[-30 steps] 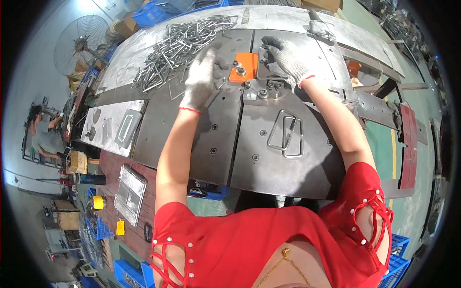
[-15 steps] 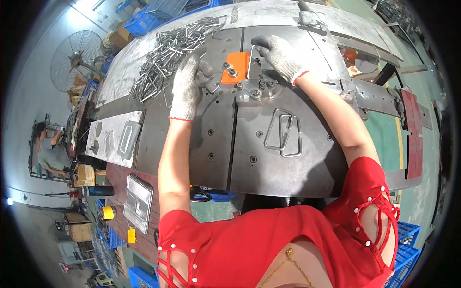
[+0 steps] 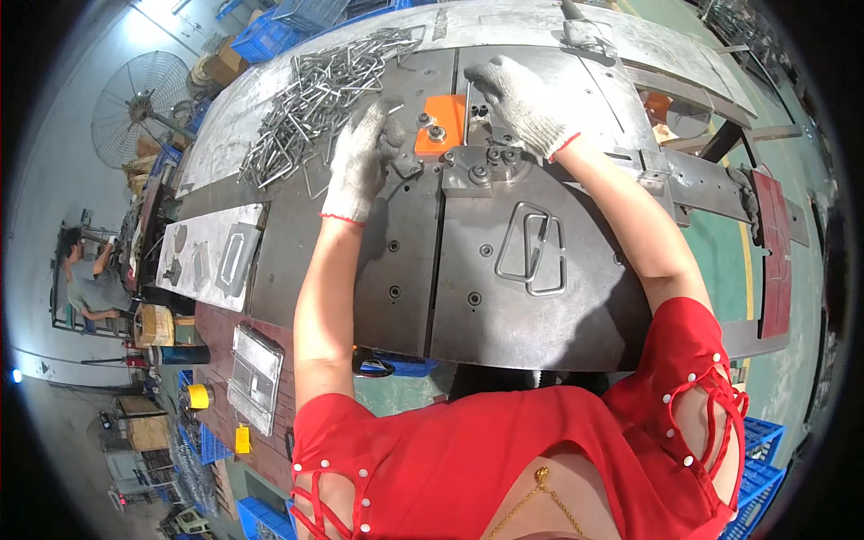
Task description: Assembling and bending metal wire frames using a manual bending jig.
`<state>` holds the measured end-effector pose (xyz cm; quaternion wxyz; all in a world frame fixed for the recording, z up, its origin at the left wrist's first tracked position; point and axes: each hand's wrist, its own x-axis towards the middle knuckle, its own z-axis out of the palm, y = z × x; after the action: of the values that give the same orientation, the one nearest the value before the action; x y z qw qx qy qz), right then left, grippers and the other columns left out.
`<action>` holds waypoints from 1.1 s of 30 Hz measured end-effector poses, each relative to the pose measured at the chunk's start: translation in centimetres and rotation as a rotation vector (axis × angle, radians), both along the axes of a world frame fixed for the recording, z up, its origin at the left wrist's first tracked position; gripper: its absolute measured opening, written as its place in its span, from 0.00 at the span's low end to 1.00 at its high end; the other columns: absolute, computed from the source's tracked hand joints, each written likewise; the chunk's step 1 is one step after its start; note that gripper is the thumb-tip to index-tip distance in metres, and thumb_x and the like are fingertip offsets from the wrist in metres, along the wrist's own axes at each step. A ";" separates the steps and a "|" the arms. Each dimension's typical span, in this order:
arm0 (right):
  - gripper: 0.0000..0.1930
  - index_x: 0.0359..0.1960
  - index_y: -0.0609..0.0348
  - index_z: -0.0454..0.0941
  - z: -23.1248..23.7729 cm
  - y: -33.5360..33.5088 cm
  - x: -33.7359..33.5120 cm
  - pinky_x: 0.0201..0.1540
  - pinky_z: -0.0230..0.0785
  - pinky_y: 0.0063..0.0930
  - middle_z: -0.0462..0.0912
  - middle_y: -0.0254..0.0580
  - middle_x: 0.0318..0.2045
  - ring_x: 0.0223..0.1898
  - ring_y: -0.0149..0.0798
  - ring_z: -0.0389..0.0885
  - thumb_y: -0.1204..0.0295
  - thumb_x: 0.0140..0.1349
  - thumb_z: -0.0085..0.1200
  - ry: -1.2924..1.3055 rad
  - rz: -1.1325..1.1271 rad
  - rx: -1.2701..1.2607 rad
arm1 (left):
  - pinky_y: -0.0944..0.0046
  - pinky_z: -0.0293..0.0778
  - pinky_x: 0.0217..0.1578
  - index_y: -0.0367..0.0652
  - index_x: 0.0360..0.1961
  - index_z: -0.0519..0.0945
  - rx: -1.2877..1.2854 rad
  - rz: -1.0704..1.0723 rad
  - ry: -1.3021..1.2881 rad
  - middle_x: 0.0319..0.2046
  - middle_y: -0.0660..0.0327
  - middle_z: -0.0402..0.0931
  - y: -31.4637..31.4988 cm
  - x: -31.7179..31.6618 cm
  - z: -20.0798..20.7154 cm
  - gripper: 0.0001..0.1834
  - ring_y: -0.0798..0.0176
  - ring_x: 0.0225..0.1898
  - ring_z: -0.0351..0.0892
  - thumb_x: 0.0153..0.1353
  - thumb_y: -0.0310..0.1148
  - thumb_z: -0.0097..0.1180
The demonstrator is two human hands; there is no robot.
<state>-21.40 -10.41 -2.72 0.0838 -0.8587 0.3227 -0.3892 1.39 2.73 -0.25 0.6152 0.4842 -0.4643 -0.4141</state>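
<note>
My left hand (image 3: 363, 151), in a white knitted glove, is closed round a bent steel rod (image 3: 414, 170) just left of the orange block (image 3: 445, 125). Only the rod's ends show past the fingers. My right hand (image 3: 520, 101), gloved alike, pinches the top of another bent rod (image 3: 467, 115), which lies along the block's right edge. Below that rod is a steel fixture (image 3: 470, 173) with several bolts, fixed to the dark steel table (image 3: 531, 328). Two bent rod frames (image 3: 529, 247) overlap on the table nearer to me.
A tangled heap of bent rods (image 3: 310, 112) covers the far left of the table. A pale board (image 3: 209, 256) with a frame-shaped piece sits at the left edge. Further left are a large fan (image 3: 139, 106) and another person (image 3: 94, 279). Blue crates (image 3: 268, 40) stand beyond.
My left hand has shifted slightly right, toward the orange block, with its rod. My right hand has moved slightly up and left, still at the other rod's top.
</note>
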 end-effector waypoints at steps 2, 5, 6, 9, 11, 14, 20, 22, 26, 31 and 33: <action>0.16 0.54 0.49 0.79 -0.6 0.1 0.0 0.50 0.72 0.45 0.78 0.50 0.42 0.46 0.55 0.79 0.68 0.67 0.50 0.069 -0.016 -0.051 | 0.74 0.60 0.24 0.41 0.51 0.80 0.008 -0.004 0.018 0.27 0.67 0.72 0.0 0.2 -0.1 0.17 0.75 0.25 0.66 0.71 0.41 0.52; 0.15 0.53 0.51 0.80 -0.9 -0.5 -0.1 0.50 0.73 0.45 0.80 0.51 0.42 0.47 0.55 0.79 0.67 0.66 0.51 0.120 -0.007 -0.039 | 0.73 0.62 0.25 0.41 0.51 0.80 -0.002 -0.042 0.006 0.28 0.66 0.74 -0.3 0.8 -0.4 0.16 0.74 0.26 0.68 0.71 0.40 0.52; 0.15 0.53 0.51 0.80 -1.1 -0.9 -0.4 0.50 0.73 0.45 0.81 0.51 0.42 0.47 0.55 0.80 0.67 0.66 0.51 0.130 -0.008 -0.019 | 0.73 0.63 0.25 0.41 0.51 0.80 -0.048 -0.023 -0.095 0.29 0.65 0.74 -0.1 0.6 -0.3 0.16 0.74 0.27 0.69 0.71 0.39 0.52; 0.14 0.51 0.52 0.81 -1.4 -1.6 -0.9 0.50 0.73 0.46 0.82 0.51 0.42 0.46 0.56 0.81 0.68 0.65 0.51 0.073 -0.027 -0.101 | 0.72 0.67 0.27 0.40 0.51 0.79 -0.138 0.023 -0.280 0.32 0.63 0.76 0.4 0.3 -0.3 0.15 0.72 0.28 0.71 0.71 0.39 0.52; 0.15 0.53 0.49 0.81 0.0 -1.3 -1.9 0.51 0.73 0.47 0.83 0.50 0.44 0.47 0.55 0.81 0.69 0.65 0.50 0.209 0.004 -0.064 | 0.72 0.68 0.28 0.41 0.52 0.79 -0.098 0.040 -0.199 0.34 0.63 0.76 0.2 0.8 -1.0 0.15 0.72 0.29 0.72 0.71 0.39 0.53; 0.17 0.54 0.44 0.82 0.5 -0.6 -3.0 0.54 0.73 0.46 0.83 0.49 0.48 0.50 0.54 0.81 0.69 0.66 0.48 0.443 0.011 0.010 | 0.72 0.69 0.29 0.42 0.53 0.78 0.102 0.067 0.086 0.35 0.63 0.76 -0.2 0.6 -0.7 0.16 0.71 0.29 0.73 0.72 0.41 0.53; 0.21 0.55 0.47 0.83 -1.3 -2.0 -3.9 0.63 0.68 0.39 0.80 0.43 0.57 0.60 0.50 0.77 0.78 0.64 0.45 0.449 0.011 0.143 | 0.70 0.64 0.26 0.42 0.46 0.77 0.086 0.097 0.201 0.25 0.69 0.69 -1.3 0.1 -0.2 0.19 0.73 0.25 0.65 0.71 0.48 0.56; 0.21 0.55 0.42 0.83 -1.9 -2.0 -4.2 0.63 0.68 0.40 0.80 0.43 0.58 0.59 0.50 0.77 0.75 0.64 0.45 0.393 -0.001 0.164 | 0.69 0.63 0.25 0.42 0.43 0.76 0.032 0.105 0.162 0.24 0.70 0.65 -2.6 -1.4 0.1 0.20 0.73 0.24 0.63 0.70 0.50 0.56; 0.19 0.54 0.34 0.84 -2.7 -3.1 -4.2 0.60 0.71 0.42 0.81 0.42 0.56 0.57 0.51 0.79 0.69 0.66 0.47 0.322 0.047 0.117 | 0.64 0.74 0.38 0.37 0.57 0.74 0.091 0.053 0.024 0.40 0.57 0.78 -6.0 -2.9 -0.5 0.33 0.67 0.38 0.76 0.67 0.57 0.57; 0.20 0.54 0.37 0.84 -1.1 -1.6 -4.3 0.60 0.71 0.42 0.82 0.44 0.55 0.56 0.51 0.79 0.73 0.65 0.46 0.341 0.005 0.250 | 0.70 0.56 0.20 0.41 0.36 0.74 -0.001 -0.114 0.275 0.21 0.70 0.62 -6.5 -7.8 0.3 0.18 0.73 0.20 0.57 0.69 0.46 0.58; 0.19 0.53 0.39 0.84 -1.3 -2.0 -4.4 0.61 0.70 0.42 0.81 0.44 0.57 0.58 0.51 0.78 0.74 0.66 0.46 0.341 0.023 0.288 | 0.70 0.64 0.24 0.41 0.40 0.76 0.000 -0.074 0.257 0.25 0.67 0.70 -7.2 -6.9 -0.3 0.17 0.73 0.23 0.65 0.68 0.46 0.59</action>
<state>-25.76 -12.40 -3.98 0.1542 -0.8948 0.3747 -0.1873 -5.49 -4.45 -0.60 0.6540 0.4096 -0.3991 -0.4952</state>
